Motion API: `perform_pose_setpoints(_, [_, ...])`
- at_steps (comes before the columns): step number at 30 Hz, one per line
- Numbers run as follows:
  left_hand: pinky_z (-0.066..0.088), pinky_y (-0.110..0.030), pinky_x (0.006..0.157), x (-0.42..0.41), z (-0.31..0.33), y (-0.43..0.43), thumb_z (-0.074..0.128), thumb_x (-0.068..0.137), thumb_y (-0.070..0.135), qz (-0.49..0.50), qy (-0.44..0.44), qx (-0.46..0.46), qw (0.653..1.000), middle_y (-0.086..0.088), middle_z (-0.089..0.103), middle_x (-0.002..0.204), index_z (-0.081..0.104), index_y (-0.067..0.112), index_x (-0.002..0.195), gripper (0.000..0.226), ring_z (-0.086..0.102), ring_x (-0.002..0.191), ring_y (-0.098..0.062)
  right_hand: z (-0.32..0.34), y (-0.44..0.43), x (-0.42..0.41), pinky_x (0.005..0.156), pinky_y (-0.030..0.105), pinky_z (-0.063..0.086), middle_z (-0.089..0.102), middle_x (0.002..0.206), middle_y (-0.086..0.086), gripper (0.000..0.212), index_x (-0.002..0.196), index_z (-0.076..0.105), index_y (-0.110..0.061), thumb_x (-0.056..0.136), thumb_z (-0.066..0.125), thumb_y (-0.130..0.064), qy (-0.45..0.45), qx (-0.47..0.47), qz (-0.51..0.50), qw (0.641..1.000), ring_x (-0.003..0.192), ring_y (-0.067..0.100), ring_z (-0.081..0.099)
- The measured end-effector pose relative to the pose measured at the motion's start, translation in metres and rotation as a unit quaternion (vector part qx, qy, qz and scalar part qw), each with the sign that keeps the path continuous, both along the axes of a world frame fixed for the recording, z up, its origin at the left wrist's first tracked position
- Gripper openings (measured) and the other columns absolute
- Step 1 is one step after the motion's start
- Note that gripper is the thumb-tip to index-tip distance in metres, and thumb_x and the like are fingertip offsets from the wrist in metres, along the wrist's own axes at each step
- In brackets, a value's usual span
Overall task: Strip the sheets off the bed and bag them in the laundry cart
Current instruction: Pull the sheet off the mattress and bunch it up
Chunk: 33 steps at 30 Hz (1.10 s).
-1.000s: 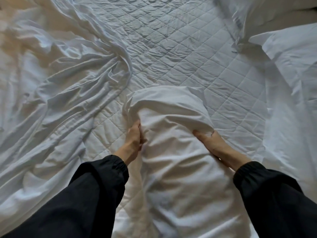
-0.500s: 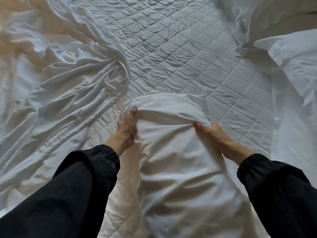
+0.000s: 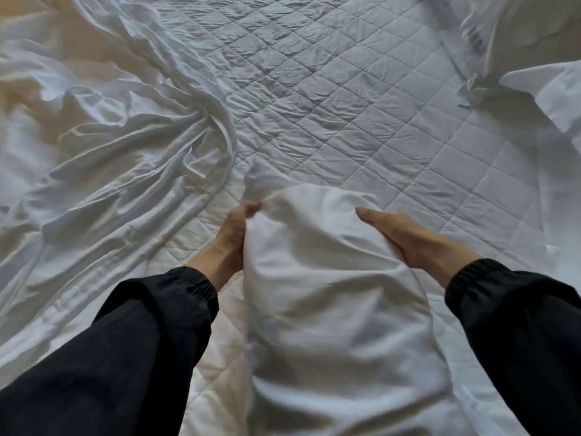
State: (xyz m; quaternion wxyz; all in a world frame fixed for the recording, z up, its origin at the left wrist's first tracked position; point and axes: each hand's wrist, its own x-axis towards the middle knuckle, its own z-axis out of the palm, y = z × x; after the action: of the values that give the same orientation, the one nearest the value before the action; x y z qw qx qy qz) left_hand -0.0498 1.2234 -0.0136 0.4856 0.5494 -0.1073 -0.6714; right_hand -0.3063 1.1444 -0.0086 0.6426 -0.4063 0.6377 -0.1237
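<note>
Gripping the pillow (image 3: 330, 294) at its far left corner, the left hand (image 3: 234, 231) has its fingers curled into the white cloth, a grip pinched on the cover. The right hand (image 3: 408, 237) lies on the pillow's far right side, its grip spread, fingers straight and pressed flat against the fabric. Both arms wear black sleeves (image 3: 125, 357). The pillow lies lengthwise on the quilted pad (image 3: 345, 105) of the bed, between the arms. A crumpled white sheet (image 3: 110, 158) is bunched over the left side of the bed, its edge just beside the pillow's far corner. More white bedding (image 3: 547, 86) lies at the far right.
</note>
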Motion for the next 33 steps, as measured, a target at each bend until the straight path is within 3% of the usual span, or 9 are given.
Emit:
perform_pose_setpoints(4, [0.055,-0.035,0.08,-0.006,0.0,-0.016,0.051,0.085,0.017,0.027,-0.018,0.002,0.999,-0.015,0.068,0.095,0.062,-0.001,0.106,0.029,0.066,0.088,-0.028,0.014,-0.012,-0.001,0.075,0.032,0.055,0.071,0.107,0.009,0.048,0.117,0.062,-0.014,0.079,0.071,-0.043,-0.06,0.026,-0.024,0.998,0.09,0.024,0.069])
perform_pose_setpoints(6, [0.056,-0.033,0.074,-0.006,-0.004,-0.02,0.063,0.079,0.025,0.042,-0.12,0.074,0.989,-0.015,0.068,0.104,0.062,-0.002,0.107,0.039,0.066,0.089,-0.026,0.016,-0.007,0.002,0.066,0.026,0.046,0.067,0.106,0.008,0.045,0.116,0.059,-0.011,0.086,0.064,-0.043,0.061,-0.04,-0.008,0.997,0.081,0.019,0.064])
perform_pose_setpoints(8, [0.051,-0.029,0.067,-0.007,-0.005,-0.021,0.067,0.079,0.024,0.083,-0.27,0.118,0.952,-0.011,0.066,0.103,0.06,0.001,0.107,0.036,0.064,0.088,-0.024,0.011,-0.003,0.005,0.074,0.029,0.039,0.062,0.115,0.014,0.05,0.119,0.058,-0.006,0.092,0.051,-0.048,0.23,-0.14,0.036,0.962,0.09,0.027,0.058])
perform_pose_setpoints(10, [0.048,-0.033,0.087,-0.01,0.0,-0.02,0.061,0.084,0.028,0.056,-0.46,0.105,0.88,-0.01,0.058,0.119,0.05,0.005,0.124,0.048,0.055,0.108,-0.028,0.015,0.003,0.012,0.091,0.037,0.038,0.05,0.131,0.019,0.054,0.128,0.051,-0.006,0.093,0.042,-0.047,0.332,-0.22,0.086,0.913,0.114,0.035,0.05])
perform_pose_setpoints(13, [0.025,-0.045,0.113,-0.028,0.024,-0.002,0.051,0.086,0.04,-0.103,-0.654,-0.021,0.749,-0.015,0.035,0.147,0.035,0.013,0.143,0.065,0.032,0.136,-0.03,0.029,0.021,0.025,0.112,0.05,0.019,0.021,0.153,0.016,0.064,0.147,0.027,-0.02,0.093,0.038,-0.053,0.339,-0.309,0.226,0.86,0.141,0.032,0.022])
perform_pose_setpoints(16, [-0.004,-0.054,0.117,-0.054,0.026,0.024,0.027,0.086,0.059,-0.334,-0.696,-0.078,0.631,-0.009,0.005,0.161,0.018,0.025,0.152,0.075,0.0,0.148,-0.026,0.021,0.048,0.034,0.113,0.059,-0.005,-0.007,0.161,0.008,0.073,0.153,0.004,-0.029,0.092,0.023,-0.065,0.34,-0.298,0.367,0.813,0.148,0.028,-0.009])
perform_pose_setpoints(20, [-0.013,-0.062,0.111,-0.06,-0.006,0.05,-0.006,0.08,0.063,-0.385,-0.74,-0.051,0.549,-0.003,-0.024,0.158,-0.01,0.037,0.15,0.075,-0.026,0.144,-0.023,-0.007,0.066,0.035,0.112,0.062,-0.011,-0.017,0.16,0.007,0.073,0.152,-0.008,-0.029,0.092,0.011,-0.065,0.372,-0.31,0.373,0.792,0.145,0.029,-0.021])
perform_pose_setpoints(28, [-0.01,-0.063,0.111,-0.064,-0.023,0.053,0.009,0.096,0.053,-0.375,-0.746,-0.012,0.55,0.0,-0.026,0.157,-0.012,0.036,0.15,0.06,-0.023,0.145,-0.024,-0.015,0.067,0.047,0.112,0.061,-0.012,-0.018,0.159,0.011,0.07,0.152,-0.009,-0.023,0.096,0.011,-0.06,0.416,-0.284,0.389,0.771,0.145,0.031,-0.021])
perform_pose_setpoints(33, [-0.013,-0.058,0.113,-0.087,0.001,0.086,0.012,0.099,0.044,-0.366,-0.684,0.003,0.632,-0.003,-0.021,0.159,-0.007,0.03,0.152,0.058,-0.026,0.144,-0.024,0.01,0.112,0.048,0.113,0.061,-0.008,-0.02,0.159,0.01,0.064,0.152,-0.011,-0.026,0.099,0.012,-0.052,0.374,-0.254,0.425,0.784,0.146,0.033,-0.016])
